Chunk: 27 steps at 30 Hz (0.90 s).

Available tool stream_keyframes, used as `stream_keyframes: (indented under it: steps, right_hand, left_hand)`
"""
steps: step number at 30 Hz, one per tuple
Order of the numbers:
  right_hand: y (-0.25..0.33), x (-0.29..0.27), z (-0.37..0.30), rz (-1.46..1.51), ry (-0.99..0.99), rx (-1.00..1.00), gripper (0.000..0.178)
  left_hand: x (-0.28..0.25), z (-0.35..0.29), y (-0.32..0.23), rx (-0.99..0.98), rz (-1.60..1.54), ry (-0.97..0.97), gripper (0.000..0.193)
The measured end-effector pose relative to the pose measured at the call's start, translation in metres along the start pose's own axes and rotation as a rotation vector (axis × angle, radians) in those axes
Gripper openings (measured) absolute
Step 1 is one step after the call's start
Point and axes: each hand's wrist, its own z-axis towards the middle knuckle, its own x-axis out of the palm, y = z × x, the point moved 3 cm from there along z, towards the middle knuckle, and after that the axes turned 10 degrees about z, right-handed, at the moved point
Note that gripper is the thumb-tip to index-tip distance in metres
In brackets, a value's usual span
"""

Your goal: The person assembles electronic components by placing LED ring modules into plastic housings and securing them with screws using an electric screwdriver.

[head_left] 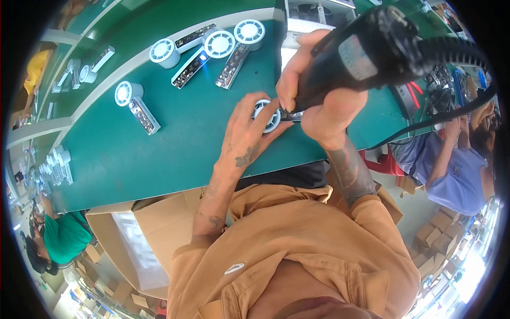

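While the left hand (245, 130) curls fingers and thumb snugly around a white spoked cylinder (273, 121) over the green tabletop (186, 143), the right hand (330, 118) in the head view is wrapped around a black corded electric screwdriver (332, 61), whose tip is hidden near the adjoining circuit-board strip (292, 115). With the left fingers so near, a tilted tool could slip and jab one, or scratch the board's components. Too light a left-hand hold might let the round cylinder twist under torque. The black cable (451, 113), looping down on the right, could snag and tug the tool askew.
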Motion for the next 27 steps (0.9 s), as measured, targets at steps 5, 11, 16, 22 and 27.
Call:
stream_keyframes:
  steps: [5,11,16,22,27]
  right_hand:
    - [0.017,-0.015,0.003,0.021,0.051,-0.031,0.092]
    - [0.065,-0.056,0.044,0.171,0.153,-0.373,0.097]
    - [0.056,-0.004,0.054,-0.261,-0.222,-0.280,0.091]
    - [0.053,-0.007,0.043,-0.124,-0.349,-0.212,0.089]
    - [0.037,-0.020,0.018,-0.033,-0.158,-0.099,0.099]
  left_hand:
    - [0.000,-0.003,0.000,-0.019,0.058,-0.001,0.046]
    - [0.000,-0.002,-0.006,-0.023,0.057,-0.023,0.046]
    - [0.000,-0.006,0.000,-0.017,0.067,-0.030,0.046]
    - [-0.002,-0.005,-0.002,-0.007,0.058,-0.051,0.046]
    - [-0.003,-0.005,-0.003,-0.008,0.058,-0.035,0.045]
